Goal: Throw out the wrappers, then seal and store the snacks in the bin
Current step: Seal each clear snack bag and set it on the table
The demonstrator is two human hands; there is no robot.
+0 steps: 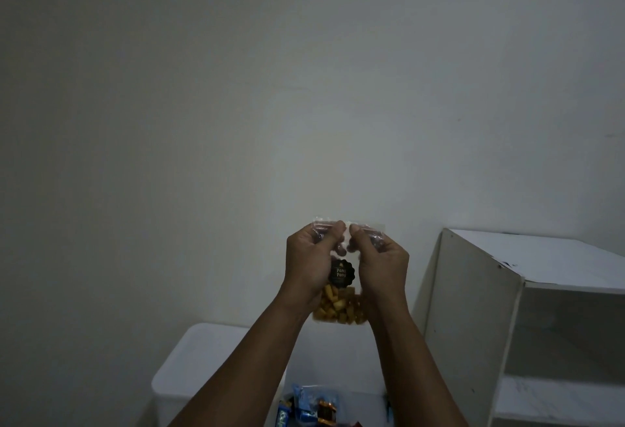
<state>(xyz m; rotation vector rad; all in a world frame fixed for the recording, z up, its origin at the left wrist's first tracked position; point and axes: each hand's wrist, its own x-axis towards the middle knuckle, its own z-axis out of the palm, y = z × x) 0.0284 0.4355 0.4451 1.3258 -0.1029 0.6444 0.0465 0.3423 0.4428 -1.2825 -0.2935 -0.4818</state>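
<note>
Loose snack packets (pixel 314 404) lie nearest, low in view. Above them the left hand (pixel 309 259) and right hand (pixel 384 266) hold the clear snack bag (pixel 338 306) upright in the air. Their fingers (pixel 333 228) pinch its top strip, probably pressing the seal shut without spilling. Beyond sits what looks like the white bin (pixel 203 355).

1. The top strip of the bag (pixel 338 304) is covered where the left hand (pixel 309 257) and right hand (pixel 380 264) pinch it; whether the seal is closed cannot be told.
2. The fingers (pixel 339 250) behind the bag show only as dim blurs through the plastic.
3. The label (pixel 342 273) is partly covered by the left hand, and its small print is unreadable.
4. The packets (pixel 313 406) are cut off by the bottom edge, and their print is too small to read.
5. The white box (pixel 203 359) is crossed by the left forearm and cut by the bottom edge.
6. The cabinet (pixel 473 308) runs off the right edge.
7. A thin dark thing (pixel 388 408) beside the right forearm is too small to identify.
</note>
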